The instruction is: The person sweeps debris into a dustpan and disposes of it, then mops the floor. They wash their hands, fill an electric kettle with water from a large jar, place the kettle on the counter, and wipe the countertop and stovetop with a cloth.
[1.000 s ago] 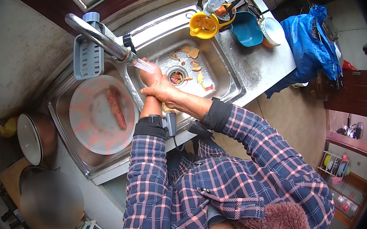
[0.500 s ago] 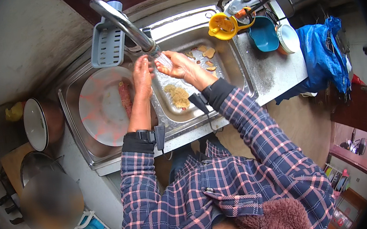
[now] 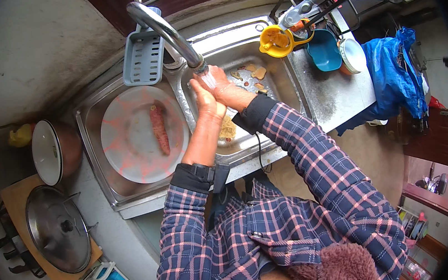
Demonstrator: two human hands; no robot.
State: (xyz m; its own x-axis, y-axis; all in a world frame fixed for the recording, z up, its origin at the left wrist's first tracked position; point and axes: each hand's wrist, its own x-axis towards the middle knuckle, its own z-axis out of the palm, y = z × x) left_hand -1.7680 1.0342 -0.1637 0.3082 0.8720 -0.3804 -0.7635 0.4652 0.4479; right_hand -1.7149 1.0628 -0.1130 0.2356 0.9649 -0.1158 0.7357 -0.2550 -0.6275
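Under the curved chrome tap (image 3: 168, 29), my left hand (image 3: 209, 105) and my right hand (image 3: 226, 88) press together in the running water. The left hand's thumb and finger edge point up toward the spout, stretched out. Water and the other hand hide most of the right hand's fingers. Neither hand shows an object in it. Below them, the right sink basin (image 3: 284, 85) holds pale brown peelings (image 3: 258, 73) and a yellowish clump (image 3: 227, 128). In the left basin, a reddish, carrot-shaped root (image 3: 159, 130) lies in a large pale round basin (image 3: 129, 146) with a red pattern.
A grey slotted rack (image 3: 143, 57) hangs beside the tap. Right of the sink are a yellow strainer (image 3: 276, 42), a grey-handled tool (image 3: 313, 1), a teal container (image 3: 324, 50) and a white-rimmed tub (image 3: 352, 56). Pot lid (image 3: 58, 227) and white-lined pot (image 3: 46, 152) stand left.
My left hand has moved right, from beside the tap to against my right hand under the stream. My right hand has shifted slightly right and down. The root now shows whole.
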